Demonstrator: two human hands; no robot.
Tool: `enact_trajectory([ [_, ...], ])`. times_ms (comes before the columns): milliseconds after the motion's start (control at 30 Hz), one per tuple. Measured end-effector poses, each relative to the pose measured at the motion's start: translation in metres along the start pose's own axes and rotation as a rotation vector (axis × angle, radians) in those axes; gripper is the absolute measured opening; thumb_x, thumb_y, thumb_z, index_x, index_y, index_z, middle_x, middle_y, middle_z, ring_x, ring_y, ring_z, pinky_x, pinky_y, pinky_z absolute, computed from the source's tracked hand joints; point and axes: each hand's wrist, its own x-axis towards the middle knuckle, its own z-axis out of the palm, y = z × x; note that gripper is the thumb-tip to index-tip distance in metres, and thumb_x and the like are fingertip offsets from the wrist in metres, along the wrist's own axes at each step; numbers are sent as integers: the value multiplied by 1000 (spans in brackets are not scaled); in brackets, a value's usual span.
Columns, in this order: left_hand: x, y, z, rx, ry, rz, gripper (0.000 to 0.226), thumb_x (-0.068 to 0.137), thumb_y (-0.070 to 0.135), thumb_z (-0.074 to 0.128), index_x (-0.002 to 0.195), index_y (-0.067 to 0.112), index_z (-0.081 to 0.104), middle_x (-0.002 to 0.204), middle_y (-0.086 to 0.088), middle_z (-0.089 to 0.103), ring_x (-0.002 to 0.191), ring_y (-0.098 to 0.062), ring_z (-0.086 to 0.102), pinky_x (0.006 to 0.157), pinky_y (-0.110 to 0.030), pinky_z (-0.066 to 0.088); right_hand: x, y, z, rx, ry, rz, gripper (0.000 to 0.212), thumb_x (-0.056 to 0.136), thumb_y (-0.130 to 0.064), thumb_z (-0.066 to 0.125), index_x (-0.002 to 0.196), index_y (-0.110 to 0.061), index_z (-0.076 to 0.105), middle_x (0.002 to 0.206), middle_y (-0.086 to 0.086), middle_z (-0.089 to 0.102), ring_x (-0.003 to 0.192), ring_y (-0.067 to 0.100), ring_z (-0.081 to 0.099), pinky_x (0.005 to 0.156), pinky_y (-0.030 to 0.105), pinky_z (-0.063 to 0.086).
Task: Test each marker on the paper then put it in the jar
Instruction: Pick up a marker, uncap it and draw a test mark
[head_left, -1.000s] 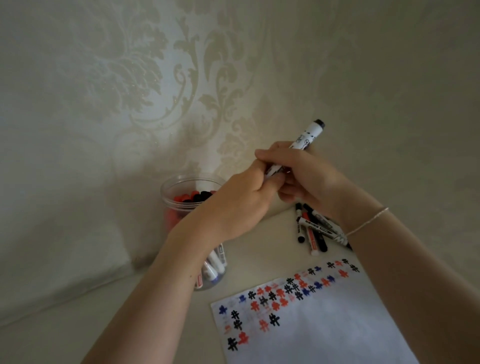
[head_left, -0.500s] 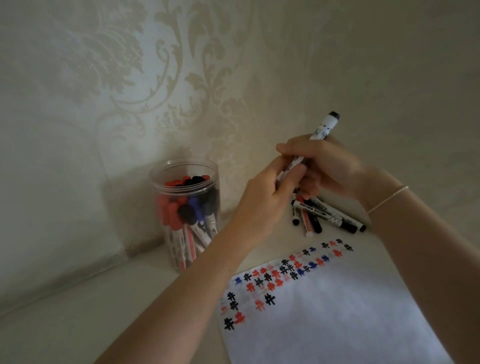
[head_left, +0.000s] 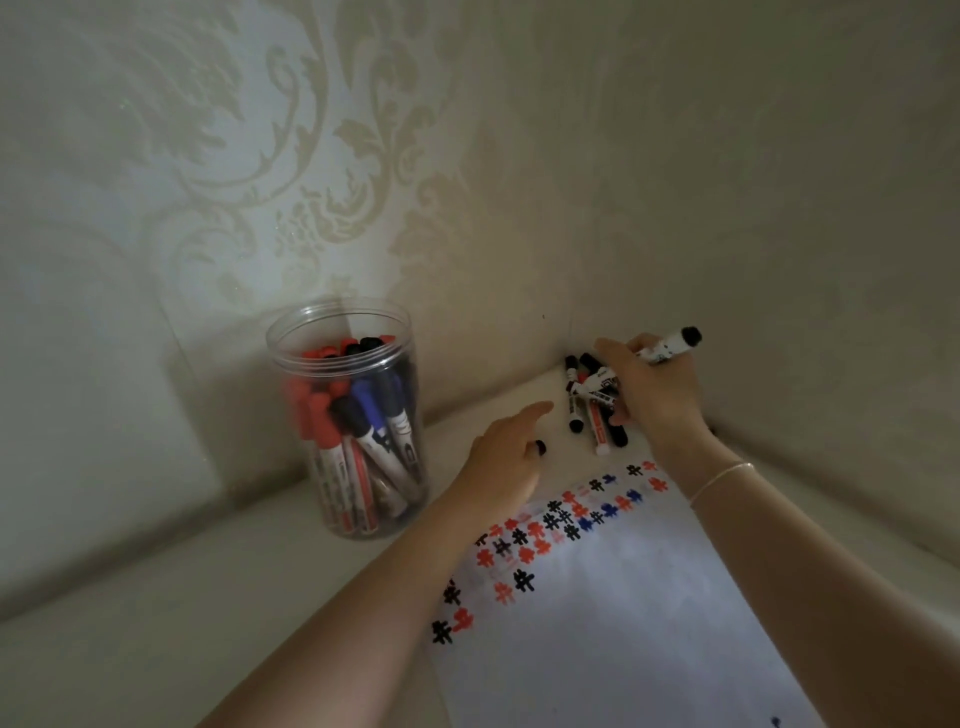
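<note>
On the desk (head_left: 156, 623), pale surface set into a corner of patterned wallpaper:

Item: jar (head_left: 353, 415), clear plastic, upright, open-topped, standing at the left near the wall. Contents: red, blue and black capped markers, packed caps up, some leaning.

Item: paper (head_left: 623, 623), white sheet, lying flat at the lower right. Upper edge and left edge carry rows of small hash-like test marks in black, red and blue.

Item: loose markers (head_left: 592, 410), a small pile lying crossed over one another in the corner beyond the far end of the paper; black caps and one red-labelled barrel visible.

Item: marker (head_left: 670, 347), white barrel with a black end, held in the right hand (head_left: 654, 395). Grip: fingers curled round the barrel, the black end jutting up and to the right past the knuckles. The hand hangs over the loose pile; a thin bracelet (head_left: 722, 477) sits on the wrist.

Item: cap (head_left: 540, 448), small, black, at the fingers of the left hand (head_left: 506, 462). Grip: fingers bent about the cap, index finger stretched toward the pile. This hand sits between the jar and the pile, just beyond the paper's far edge.
</note>
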Motion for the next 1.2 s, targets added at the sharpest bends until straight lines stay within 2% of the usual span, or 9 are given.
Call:
enact_trajectory([
  [100,-2,-2,-3,-165,206,-39,34,101,11,33,125,22,54,132,1,51,115,-7,47,92,-15,35,-14,6,-2,161,-124,193,24,91,-27,61,76,-11,55,59,3,63,50,18,54,57,34,52],
  [233,-2,-10,-4,-184,417,-154,23,100,10,36,99,18,58,106,1,58,101,-14,54,81,-20,37,-42,16,-7,312,-440,368,7,83,-4,67,84,-1,61,82,14,64,60,19,59,58,26,57],
  [367,-6,-14,-3,51,413,-55,19,99,14,37,98,13,56,101,-5,57,90,-16,52,77,-26,41,-70,32,-5,253,-516,286,27,79,9,63,64,-7,47,55,5,54,47,16,45,46,23,39],
  [500,-11,-9,1,258,405,-3,18,99,14,36,96,10,53,91,-5,57,80,-21,54,74,-37,48,-88,43,3,66,-435,124,21,80,7,54,62,-3,48,50,17,59,38,16,40,38,20,33],
  [600,-14,-6,-1,319,356,-26,17,99,16,34,94,10,49,86,-7,59,74,-25,56,67,-40,47,-91,51,8,-104,-360,15,20,78,0,56,60,-3,47,54,22,49,44,16,33,43,23,29],
  [800,-40,9,-13,344,271,-9,16,98,16,40,107,15,53,106,0,53,91,-17,54,80,-35,49,-90,56,9,-118,-352,-12,24,77,3,54,60,13,40,60,36,46,55,22,31,49,29,30],
  [967,-85,1,-12,200,35,132,28,100,19,41,125,17,54,126,4,54,116,-7,49,99,-26,40,-88,58,10,-116,-344,-36,23,78,1,56,60,6,42,54,16,43,53,19,34,48,26,29],
  [1067,-100,-6,-16,357,-164,168,51,100,45,33,147,26,31,154,12,26,142,-2,17,117,-27,16,-88,57,10,-126,-320,-60,25,76,4,58,58,-5,42,50,6,31,48,11,28,42,21,24],
  [1200,-112,-6,-20,624,-330,144,82,88,71,23,150,31,-12,151,21,-18,139,6,-21,117,-24,-10,-87,58,11,-154,-320,-70,25,76,3,60,59,-5,44,47,2,32,42,9,29,39,17,27],
])
